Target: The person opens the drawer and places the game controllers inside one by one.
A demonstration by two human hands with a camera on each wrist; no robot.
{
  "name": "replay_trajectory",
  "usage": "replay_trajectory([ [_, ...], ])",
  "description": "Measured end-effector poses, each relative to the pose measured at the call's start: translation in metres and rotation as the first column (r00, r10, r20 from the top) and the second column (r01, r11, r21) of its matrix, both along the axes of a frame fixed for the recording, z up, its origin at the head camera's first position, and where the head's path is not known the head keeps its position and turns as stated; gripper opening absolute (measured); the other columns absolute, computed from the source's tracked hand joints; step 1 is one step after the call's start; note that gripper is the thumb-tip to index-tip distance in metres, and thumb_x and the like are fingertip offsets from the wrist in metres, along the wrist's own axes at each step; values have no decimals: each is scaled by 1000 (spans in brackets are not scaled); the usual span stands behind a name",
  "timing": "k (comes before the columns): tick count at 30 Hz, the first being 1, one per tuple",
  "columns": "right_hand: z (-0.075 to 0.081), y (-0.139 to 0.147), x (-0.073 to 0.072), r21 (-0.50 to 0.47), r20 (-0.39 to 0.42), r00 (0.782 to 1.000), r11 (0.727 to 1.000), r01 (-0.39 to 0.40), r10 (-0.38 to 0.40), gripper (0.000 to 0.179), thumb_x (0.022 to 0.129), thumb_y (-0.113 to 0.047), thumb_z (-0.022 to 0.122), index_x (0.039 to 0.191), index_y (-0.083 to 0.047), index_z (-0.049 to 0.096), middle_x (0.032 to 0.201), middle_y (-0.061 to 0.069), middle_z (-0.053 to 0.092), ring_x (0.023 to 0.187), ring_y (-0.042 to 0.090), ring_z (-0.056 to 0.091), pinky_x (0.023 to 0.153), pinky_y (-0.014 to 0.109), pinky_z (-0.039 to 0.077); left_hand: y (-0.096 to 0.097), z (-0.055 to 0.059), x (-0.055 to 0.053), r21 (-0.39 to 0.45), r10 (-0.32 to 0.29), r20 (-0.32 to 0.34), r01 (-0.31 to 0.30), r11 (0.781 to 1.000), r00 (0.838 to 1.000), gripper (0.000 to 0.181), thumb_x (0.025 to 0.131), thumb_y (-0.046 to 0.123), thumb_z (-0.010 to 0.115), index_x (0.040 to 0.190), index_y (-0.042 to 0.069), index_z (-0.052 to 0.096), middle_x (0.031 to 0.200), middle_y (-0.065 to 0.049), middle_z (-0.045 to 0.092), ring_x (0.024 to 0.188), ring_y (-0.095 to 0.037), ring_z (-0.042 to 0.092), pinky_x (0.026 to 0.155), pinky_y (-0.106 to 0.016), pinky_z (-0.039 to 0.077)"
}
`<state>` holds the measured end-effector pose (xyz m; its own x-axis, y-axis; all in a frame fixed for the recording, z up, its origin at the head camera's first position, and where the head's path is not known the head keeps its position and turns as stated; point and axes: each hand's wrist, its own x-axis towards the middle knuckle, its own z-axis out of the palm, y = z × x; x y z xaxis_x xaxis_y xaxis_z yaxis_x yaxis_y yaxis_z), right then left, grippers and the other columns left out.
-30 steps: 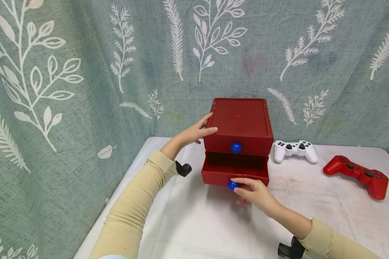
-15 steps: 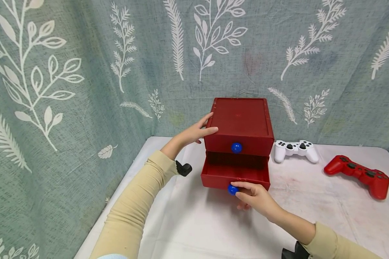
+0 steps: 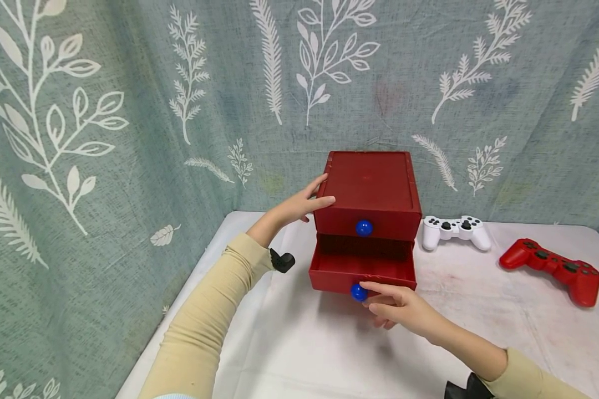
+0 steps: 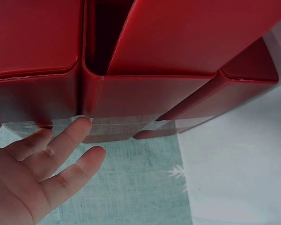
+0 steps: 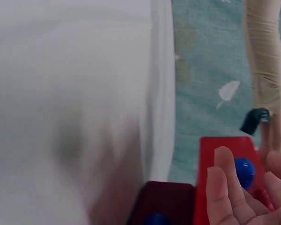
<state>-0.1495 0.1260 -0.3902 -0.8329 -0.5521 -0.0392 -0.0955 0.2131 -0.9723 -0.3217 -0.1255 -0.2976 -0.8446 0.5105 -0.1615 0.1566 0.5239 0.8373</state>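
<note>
A red plastic drawer cabinet (image 3: pixel 371 180) stands on the white-covered table, its top drawer closed and bearing a blue knob (image 3: pixel 364 228). The drawer below it (image 3: pixel 329 281) is pulled out, and no contents show inside. My left hand (image 3: pixel 295 206) rests against the cabinet's left side, fingers spread and the thumb over the top's front edge. At the pulled-out drawer's blue knob (image 3: pixel 358 293) is my right hand (image 3: pixel 410 311), forefinger tip right by the knob and thumb apart from it. The right wrist view shows that knob (image 5: pixel 245 173) beyond loosely extended fingers (image 5: pixel 223 164).
To the right of the cabinet lie a white game controller (image 3: pixel 455 231) and a red game controller (image 3: pixel 551 270). A green curtain (image 3: pixel 259 100) with white leaf patterns hangs behind the table (image 3: pixel 289 343) and along its left side.
The drawer has come out a little further toward me. My right thumb has moved off the knob, and the hand has shifted slightly right and down. The left hand stays put.
</note>
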Motion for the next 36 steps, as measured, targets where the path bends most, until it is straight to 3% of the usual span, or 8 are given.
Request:
replay_trajectory([
  [12, 31, 38, 7, 16, -82, 993, 997, -80, 81, 48, 92, -12, 53, 134, 4, 39, 115, 31, 56, 78, 21, 66, 69, 35, 52, 0, 0, -2, 9, -10, 28, 10, 1000, 1000, 74, 89, 48, 49, 145, 43, 1, 149, 1, 23, 124, -25, 42, 85, -48, 41],
  [16, 37, 55, 7, -11, -110, 992, 998, -64, 63, 43, 93, -10, 52, 134, -3, 44, 111, 21, 62, 78, 21, 66, 68, 33, 53, 1, 0, 0, 9, -7, 18, 6, 1000, 1000, 74, 88, 49, 49, 145, 44, 2, 148, 1, 25, 122, -25, 44, 84, -46, 41],
  [21, 41, 75, 4, -20, -148, 989, 1000, 4, -7, 44, 93, -8, 50, 129, -33, 50, 106, -7, 67, 79, 20, 66, 69, 31, 52, 1, 0, 2, 19, -8, 6, 8, 1000, 1000, 74, 88, 49, 50, 145, 44, 3, 148, 0, 25, 120, -28, 46, 81, -47, 41],
  [23, 42, 84, 1, -2, -160, 985, 998, 61, -60, 44, 93, -9, 51, 127, -38, 50, 105, -13, 66, 79, 19, 66, 70, 30, 52, 1, 0, 2, 22, -7, 8, 6, 1000, 1000, 73, 88, 49, 50, 144, 44, 3, 148, 0, 25, 120, -28, 46, 81, -46, 41],
  [28, 39, 104, -7, 32, -184, 968, 983, 182, -173, 45, 93, -10, 51, 132, -32, 47, 104, -18, 64, 79, 16, 66, 69, 29, 52, 0, -1, 0, 22, -7, 11, 6, 1000, 1000, 73, 88, 49, 50, 144, 45, 3, 147, 1, 26, 119, -26, 47, 78, -44, 41],
  [36, 38, 132, -15, 37, -209, 949, 968, 248, -235, 50, 94, -9, 50, 139, -27, 39, 105, -19, 63, 83, 13, 67, 69, 27, 52, 2, -1, 0, 17, -7, 2, 7, 1000, 1000, 72, 88, 48, 49, 145, 44, 3, 146, 1, 27, 117, -26, 48, 78, -42, 41],
])
